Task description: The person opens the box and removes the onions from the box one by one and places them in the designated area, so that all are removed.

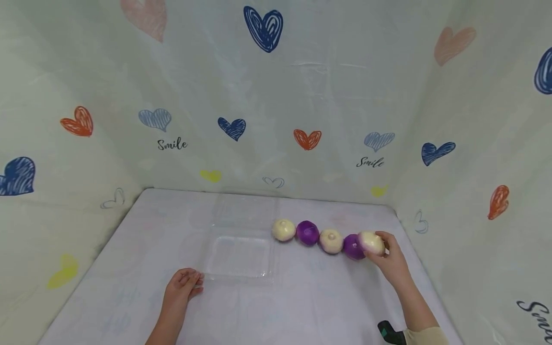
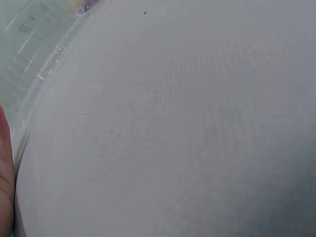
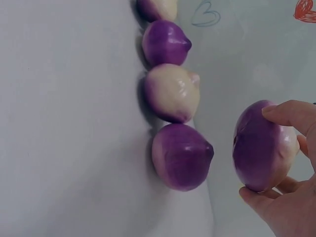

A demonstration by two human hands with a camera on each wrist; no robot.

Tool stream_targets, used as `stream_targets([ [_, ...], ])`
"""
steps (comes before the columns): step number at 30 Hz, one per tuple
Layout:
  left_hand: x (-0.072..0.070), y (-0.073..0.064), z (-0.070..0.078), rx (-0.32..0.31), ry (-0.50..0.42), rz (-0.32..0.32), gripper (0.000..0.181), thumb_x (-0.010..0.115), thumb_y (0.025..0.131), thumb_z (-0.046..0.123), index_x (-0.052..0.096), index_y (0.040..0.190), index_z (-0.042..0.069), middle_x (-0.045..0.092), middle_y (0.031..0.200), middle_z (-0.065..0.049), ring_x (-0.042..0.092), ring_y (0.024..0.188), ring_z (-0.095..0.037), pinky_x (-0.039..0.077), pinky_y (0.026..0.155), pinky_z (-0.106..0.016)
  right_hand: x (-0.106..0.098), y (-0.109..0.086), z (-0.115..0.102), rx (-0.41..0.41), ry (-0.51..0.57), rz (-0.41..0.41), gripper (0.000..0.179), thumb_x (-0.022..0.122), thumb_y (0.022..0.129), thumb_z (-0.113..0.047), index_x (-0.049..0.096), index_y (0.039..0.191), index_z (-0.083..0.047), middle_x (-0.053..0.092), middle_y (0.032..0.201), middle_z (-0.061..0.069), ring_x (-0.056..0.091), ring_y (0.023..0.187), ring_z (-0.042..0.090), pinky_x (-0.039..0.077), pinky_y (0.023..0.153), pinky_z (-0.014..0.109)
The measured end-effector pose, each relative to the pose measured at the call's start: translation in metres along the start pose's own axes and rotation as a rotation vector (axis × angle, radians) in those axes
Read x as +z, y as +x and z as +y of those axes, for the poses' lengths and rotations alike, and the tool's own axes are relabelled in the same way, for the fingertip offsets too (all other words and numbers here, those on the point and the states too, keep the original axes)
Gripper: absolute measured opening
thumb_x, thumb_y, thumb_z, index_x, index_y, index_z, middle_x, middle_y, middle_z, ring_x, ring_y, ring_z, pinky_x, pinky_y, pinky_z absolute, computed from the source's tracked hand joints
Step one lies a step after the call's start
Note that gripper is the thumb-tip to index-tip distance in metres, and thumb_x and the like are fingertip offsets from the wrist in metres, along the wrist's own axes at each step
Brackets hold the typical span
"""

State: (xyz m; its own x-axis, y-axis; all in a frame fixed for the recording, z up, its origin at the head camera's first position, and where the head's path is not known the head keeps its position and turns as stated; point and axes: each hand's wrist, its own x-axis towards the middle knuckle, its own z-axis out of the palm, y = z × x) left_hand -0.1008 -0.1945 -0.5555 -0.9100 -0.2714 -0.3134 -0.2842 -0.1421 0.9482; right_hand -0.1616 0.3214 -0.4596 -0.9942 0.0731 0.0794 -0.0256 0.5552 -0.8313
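Note:
My right hand point(image 1: 390, 258) grips a purple-and-cream turnip point(image 3: 264, 148) between thumb and fingers, lifted above the table, cream side up in the head view. It overlaps the end of a row of similar turnips. Nearest to it is a purple-topped turnip point(image 3: 181, 157), then a cream-topped turnip point(image 1: 331, 241), another purple turnip point(image 1: 307, 233) and a cream turnip point(image 1: 283, 230). A clear plastic box point(image 1: 237, 277) lies with its lid point(image 1: 246, 211) folded back. My left hand point(image 1: 182, 285) rests at the box's near left corner, fingertips right at its rim and thumb apart from them.
The white-covered table point(image 1: 302, 306) ends against a pale curtain point(image 1: 319, 91) printed with hearts and the word Smile, which also encloses both sides. A black device point(image 1: 390, 333) is by the right wrist.

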Motion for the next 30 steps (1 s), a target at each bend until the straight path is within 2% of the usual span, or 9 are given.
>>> stream_targets([
  [7, 0.0, -0.002, 0.001, 0.002, -0.025, 0.004, 0.025, 0.056, 0.1, 0.011, 0.045, 0.119, -0.001, 0.067, 0.099, -0.003, 0.062, 0.089, -0.012, 0.057, 0.079, -0.025, -0.008, 0.005, 0.014, -0.006, -0.022, 0.022, 0.068, 0.072, 0.086, -0.003, 0.03, 0.14, 0.008, 0.035, 0.138, 0.032, 0.035, 0.127, 0.047, 0.035, 0.104, 0.06],
  [15, 0.004, -0.001, 0.004, -0.005, 0.007, 0.011, 0.029, 0.056, 0.1, 0.012, 0.043, 0.123, -0.002, 0.067, 0.102, -0.005, 0.062, 0.089, -0.011, 0.057, 0.08, -0.025, -0.015, 0.006, 0.03, 0.047, -0.043, 0.011, 0.072, 0.073, 0.088, -0.009, 0.028, 0.142, 0.007, 0.033, 0.14, 0.034, 0.033, 0.128, 0.05, 0.037, 0.101, 0.061],
  [21, 0.001, -0.002, 0.004, 0.006, 0.014, 0.018, 0.029, 0.056, 0.1, 0.012, 0.044, 0.122, -0.002, 0.068, 0.1, -0.003, 0.062, 0.088, -0.011, 0.057, 0.079, -0.025, -0.014, 0.011, 0.044, 0.069, -0.05, 0.042, 0.07, 0.072, 0.086, -0.005, 0.03, 0.141, 0.007, 0.035, 0.139, 0.033, 0.036, 0.125, 0.048, 0.039, 0.098, 0.058],
  [27, 0.001, -0.002, 0.003, 0.013, -0.023, 0.015, 0.023, 0.056, 0.1, 0.009, 0.045, 0.118, 0.0, 0.067, 0.094, 0.003, 0.062, 0.087, -0.01, 0.057, 0.078, -0.025, -0.015, 0.013, 0.05, 0.133, -0.058, 0.063, 0.073, 0.072, 0.086, -0.004, 0.027, 0.141, 0.008, 0.032, 0.141, 0.032, 0.032, 0.129, 0.049, 0.034, 0.102, 0.061],
  [30, 0.002, -0.001, 0.003, 0.003, -0.037, 0.014, 0.023, 0.057, 0.099, 0.01, 0.045, 0.117, 0.0, 0.067, 0.093, 0.004, 0.062, 0.087, -0.01, 0.057, 0.079, -0.026, -0.016, 0.015, 0.054, 0.139, -0.056, 0.075, 0.073, 0.072, 0.085, -0.003, 0.027, 0.141, 0.008, 0.032, 0.142, 0.032, 0.03, 0.131, 0.049, 0.032, 0.105, 0.061],
])
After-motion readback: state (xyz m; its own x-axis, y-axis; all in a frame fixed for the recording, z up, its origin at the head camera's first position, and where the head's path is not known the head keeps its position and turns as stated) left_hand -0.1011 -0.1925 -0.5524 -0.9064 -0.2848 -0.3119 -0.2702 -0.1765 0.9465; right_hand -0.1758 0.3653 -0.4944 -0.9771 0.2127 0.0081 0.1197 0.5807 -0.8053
